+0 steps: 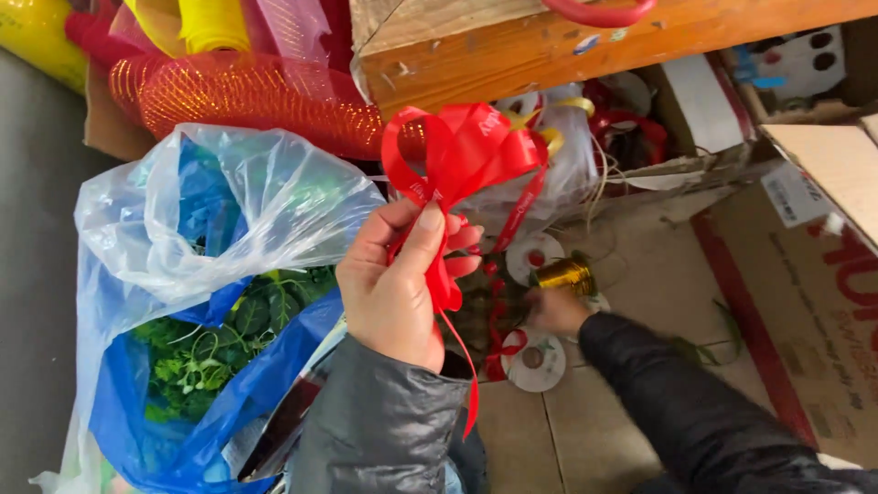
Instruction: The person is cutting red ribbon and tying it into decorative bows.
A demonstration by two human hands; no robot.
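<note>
Two hands work at once under a wooden shelf (585,46) crowded with craft supplies. The left hand (398,284) is clenched around the pinched middle of a red ribbon bow (466,151), thumb pressed across the gather, holding it up at chest height with its loops fanned out above the fingers and one long tail (465,366) hanging down past the grey sleeve. The right hand (556,309) reaches low toward the floor, its fingers at a spool of gold wire (565,273); whether it has closed on the spool cannot be told from here, since the fingers are turned away.

Risk lies mainly in the pinch. Only the thumb and fingers appear to hold the bow's loops together, and with attention split toward the floor, a slackened grip could let the loops spring apart. The dangling tail hangs close to the sleeve and to loose red ribbon and flat white ribbon reels (535,361) below, and could snag there. Thin wire lies in loose strands near the spool and may tangle if pulled one-handed. Just to the left, a blue and clear plastic bag of greenery (210,274) stands open, near enough for an elbow to tip it.
</note>
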